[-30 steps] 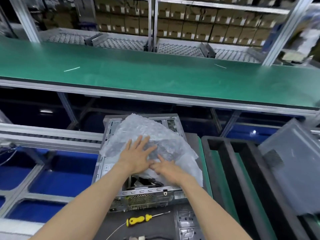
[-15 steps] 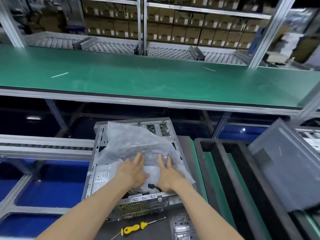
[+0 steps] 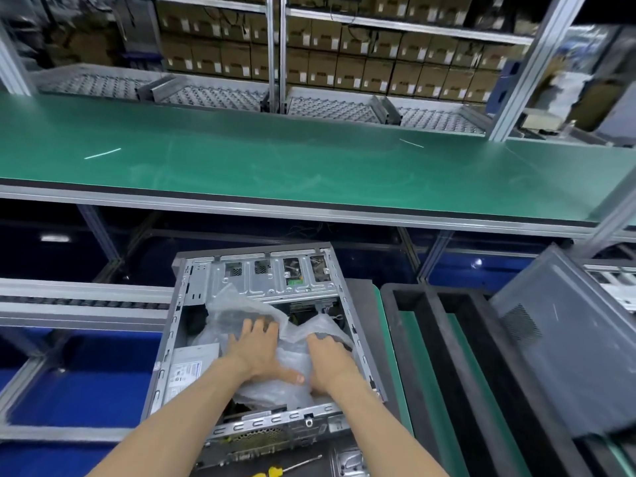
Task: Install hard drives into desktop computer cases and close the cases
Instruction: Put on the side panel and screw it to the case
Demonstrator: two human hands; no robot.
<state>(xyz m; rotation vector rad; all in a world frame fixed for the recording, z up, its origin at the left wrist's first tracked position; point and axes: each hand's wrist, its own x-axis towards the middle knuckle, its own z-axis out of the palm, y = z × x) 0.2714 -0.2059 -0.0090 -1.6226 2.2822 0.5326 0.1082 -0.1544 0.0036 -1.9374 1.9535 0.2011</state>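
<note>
Head view looked down on an open computer case (image 3: 265, 297) lying flat on the bench, with its side panel off. Both hands were inside it, on a sheet of clear bubble wrap (image 3: 292, 339). The left hand (image 3: 256, 356) lay flat with its fingers spread, pressing the wrap down. The right hand (image 3: 330, 359) had its fingers bent into the wrap; if they really gripped it, I could not tell. The wrap hid most of the inside, so no hard drive could be made out. A yellow screwdriver (image 3: 282, 469) was cut off by the bottom edge. A grey side panel (image 3: 568, 346) leaned at the right, beside black foam racks (image 3: 447, 339).
</note>
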